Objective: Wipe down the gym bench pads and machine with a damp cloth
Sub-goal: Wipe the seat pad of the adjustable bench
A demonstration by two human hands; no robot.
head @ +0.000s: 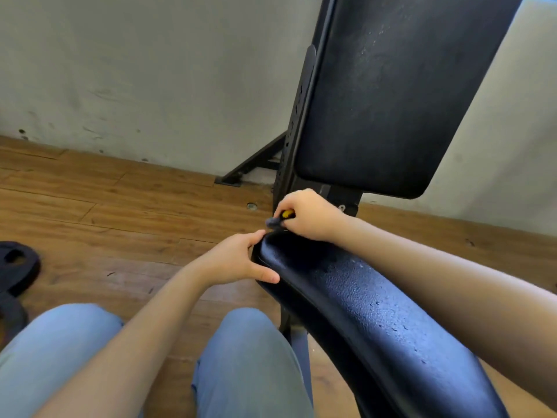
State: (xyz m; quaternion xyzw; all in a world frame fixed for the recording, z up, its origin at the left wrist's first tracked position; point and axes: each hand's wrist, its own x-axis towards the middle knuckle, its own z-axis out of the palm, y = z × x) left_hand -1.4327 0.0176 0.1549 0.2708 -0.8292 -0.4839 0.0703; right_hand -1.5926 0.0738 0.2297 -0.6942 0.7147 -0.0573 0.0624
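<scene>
A black seat pad (370, 312) runs from the lower right toward the centre, its surface beaded with water drops. My left hand (238, 260) grips the pad's far end, thumb on top. Just beyond that end, my right hand (307, 214) is closed around a small grey cloth (272, 223) bunched at the fingertips. A yellow part (287, 214) shows beside the fingers at the bench hinge. The black back pad (388, 95) rises upright behind, dusty and speckled. Most of the cloth is hidden inside my fist.
The black steel frame (289, 146) with its adjustment holes stands left of the back pad, with a foot brace (250, 164) on the wooden floor. Black weight plates (16, 273) lie at the left edge. A grey wall is behind. My knees in blue jeans fill the bottom.
</scene>
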